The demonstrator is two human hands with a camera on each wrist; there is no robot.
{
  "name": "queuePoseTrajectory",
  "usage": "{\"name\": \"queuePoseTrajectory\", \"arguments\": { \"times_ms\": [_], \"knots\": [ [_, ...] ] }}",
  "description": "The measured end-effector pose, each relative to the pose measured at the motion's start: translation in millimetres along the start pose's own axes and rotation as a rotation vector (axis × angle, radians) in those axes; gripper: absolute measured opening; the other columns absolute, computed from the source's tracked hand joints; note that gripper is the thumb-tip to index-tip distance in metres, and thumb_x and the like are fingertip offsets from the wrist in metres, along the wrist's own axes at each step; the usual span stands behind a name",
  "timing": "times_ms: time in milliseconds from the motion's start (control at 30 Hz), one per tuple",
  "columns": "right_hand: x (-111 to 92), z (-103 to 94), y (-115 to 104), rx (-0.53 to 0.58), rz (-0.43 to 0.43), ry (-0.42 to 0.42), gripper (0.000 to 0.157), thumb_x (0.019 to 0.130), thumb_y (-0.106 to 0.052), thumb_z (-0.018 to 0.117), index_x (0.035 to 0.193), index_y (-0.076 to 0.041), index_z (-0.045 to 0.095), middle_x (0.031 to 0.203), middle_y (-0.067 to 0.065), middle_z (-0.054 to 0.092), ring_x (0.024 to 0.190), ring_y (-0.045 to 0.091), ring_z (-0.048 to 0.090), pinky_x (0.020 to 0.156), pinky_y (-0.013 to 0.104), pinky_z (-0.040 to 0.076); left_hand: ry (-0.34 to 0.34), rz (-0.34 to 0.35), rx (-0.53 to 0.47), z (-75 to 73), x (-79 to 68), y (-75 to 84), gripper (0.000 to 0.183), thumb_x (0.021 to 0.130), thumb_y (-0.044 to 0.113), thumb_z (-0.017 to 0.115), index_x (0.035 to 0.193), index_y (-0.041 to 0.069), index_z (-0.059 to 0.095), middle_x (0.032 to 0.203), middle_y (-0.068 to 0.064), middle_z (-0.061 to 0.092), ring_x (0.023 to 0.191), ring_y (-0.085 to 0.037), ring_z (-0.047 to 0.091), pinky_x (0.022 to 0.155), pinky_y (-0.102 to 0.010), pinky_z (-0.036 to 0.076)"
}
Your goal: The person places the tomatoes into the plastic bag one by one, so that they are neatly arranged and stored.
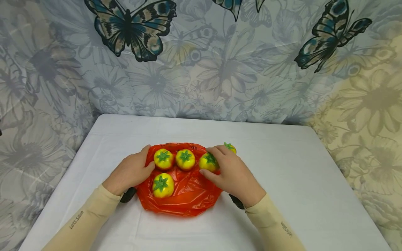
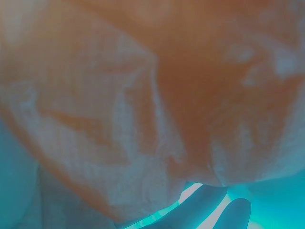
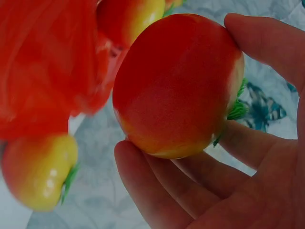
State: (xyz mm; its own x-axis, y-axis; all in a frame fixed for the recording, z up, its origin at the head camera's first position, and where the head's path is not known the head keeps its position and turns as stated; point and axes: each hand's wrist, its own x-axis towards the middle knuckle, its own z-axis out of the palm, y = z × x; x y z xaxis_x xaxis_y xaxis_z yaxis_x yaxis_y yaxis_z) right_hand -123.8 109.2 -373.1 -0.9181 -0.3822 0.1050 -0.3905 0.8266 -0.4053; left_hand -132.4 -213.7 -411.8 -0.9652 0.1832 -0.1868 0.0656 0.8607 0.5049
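Observation:
A crumpled red plastic bag (image 1: pixel 191 195) lies on the table with three yellow-and-red tomatoes (image 1: pixel 185 159) on it, each topped by a green star-shaped leaf. At the bag's left edge, my left hand (image 1: pixel 133 170) grips the plastic, its thumb beside the nearest tomato. The bag (image 2: pixel 143 95) fills most of the left wrist view, with fingers (image 2: pixel 233 214) showing below. My right hand (image 1: pixel 233 174) holds another tomato (image 3: pixel 176 86) between thumb and curled fingers, over the bag's right side. Beyond that hand, one more tomato (image 1: pixel 230 148) sits partly hidden.
A white-covered table (image 1: pixel 282 167) extends on both sides of the bag. Behind it hangs a floral wall covering (image 1: pixel 220 80) with large butterflies. In the right wrist view, a tomato (image 3: pixel 43 171) stands outside the bag's edge.

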Motion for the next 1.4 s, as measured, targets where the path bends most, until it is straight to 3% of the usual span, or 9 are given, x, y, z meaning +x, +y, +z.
{"name": "queuePoseTrajectory", "arguments": {
  "times_ms": [700,900,1400],
  "knots": [
    [-2,36.7,-32,-0.058,-0.194,-0.176,0.067,0.093,-0.048,0.083,0.148,-0.016,0.063,0.142,0.004,0.065,0.129,0.02,0.065,0.105,0.039,0.062,0.003,0.016,-0.002,1.1,1.2,-0.4,0.076,0.108,0.031,0.053,0.166,-0.01,0.026,0.159,-0.032,0.053,0.132,-0.045,0.067,0.108,-0.061,0.057],
    [-3,45.4,-35,-0.068,-0.243,-0.208,0.065,0.094,-0.048,0.083,0.146,-0.014,0.064,0.137,0.004,0.066,0.124,0.017,0.066,0.104,0.035,0.062,0.006,0.02,-0.002,0.3,1.3,0.1,0.076,0.108,0.03,0.054,0.166,-0.01,0.026,0.159,-0.032,0.053,0.131,-0.045,0.067,0.108,-0.061,0.057],
    [-3,53.6,-39,-0.071,-0.273,-0.298,0.063,0.093,-0.044,0.084,0.146,-0.015,0.064,0.136,0.001,0.065,0.12,0.015,0.064,0.103,0.031,0.062,0.014,0.02,0.007,0.4,1.4,-1.0,0.076,0.107,0.03,0.054,0.166,-0.01,0.027,0.157,-0.032,0.055,0.125,-0.042,0.07,0.105,-0.06,0.059]
  ]
}}
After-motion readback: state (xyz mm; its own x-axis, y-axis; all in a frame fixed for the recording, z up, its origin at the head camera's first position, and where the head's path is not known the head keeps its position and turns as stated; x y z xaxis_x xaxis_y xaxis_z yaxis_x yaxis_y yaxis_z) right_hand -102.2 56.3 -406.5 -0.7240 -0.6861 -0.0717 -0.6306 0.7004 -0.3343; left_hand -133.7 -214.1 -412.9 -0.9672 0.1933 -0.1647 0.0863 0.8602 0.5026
